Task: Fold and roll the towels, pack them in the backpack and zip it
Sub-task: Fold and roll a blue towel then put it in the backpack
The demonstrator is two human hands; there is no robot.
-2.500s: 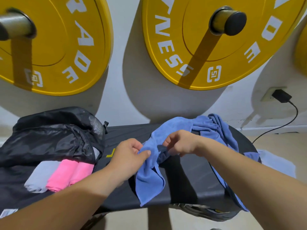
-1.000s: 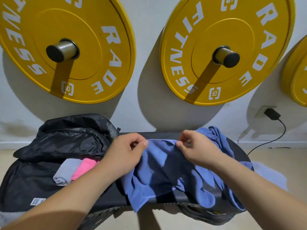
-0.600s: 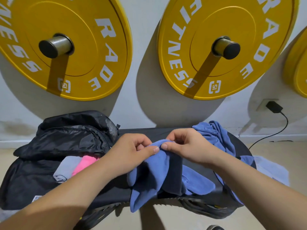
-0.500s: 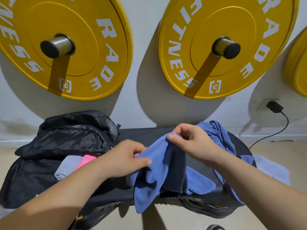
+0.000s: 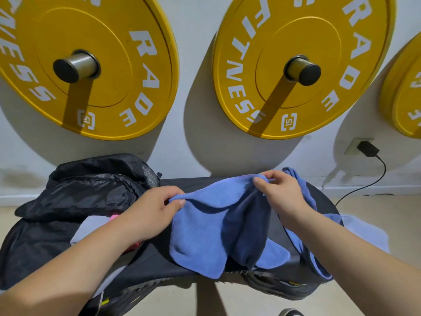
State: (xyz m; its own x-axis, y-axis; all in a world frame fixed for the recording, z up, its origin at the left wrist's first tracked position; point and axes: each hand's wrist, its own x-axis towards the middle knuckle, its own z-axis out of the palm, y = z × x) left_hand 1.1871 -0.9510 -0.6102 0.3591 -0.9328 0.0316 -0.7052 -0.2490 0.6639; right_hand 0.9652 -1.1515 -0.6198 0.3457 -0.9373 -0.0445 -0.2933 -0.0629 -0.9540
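Observation:
A blue towel [image 5: 205, 236] hangs between my two hands above the black bench [image 5: 155, 261]. My left hand [image 5: 150, 213] pinches its left top corner, and my right hand [image 5: 280, 192] pinches the right top corner a little higher. The cloth sags in the middle and its lower edge drapes over the bench's front. The black backpack [image 5: 79, 192] lies open on the left. A rolled grey towel [image 5: 91, 226] and a pink towel [image 5: 113, 216] show inside it, partly hidden by my left forearm. A second blue towel [image 5: 307, 197] lies behind my right hand.
Yellow weight plates [image 5: 296, 65] hang on pegs on the white wall just behind the bench. A black charger [image 5: 366, 149] sits in a wall socket at the right, its cable trailing to the floor. A pale cloth [image 5: 364, 233] lies on the floor right of the bench.
My hands have moved apart, spreading the blue towel's top edge wider. The right hand has risen slightly toward the wall.

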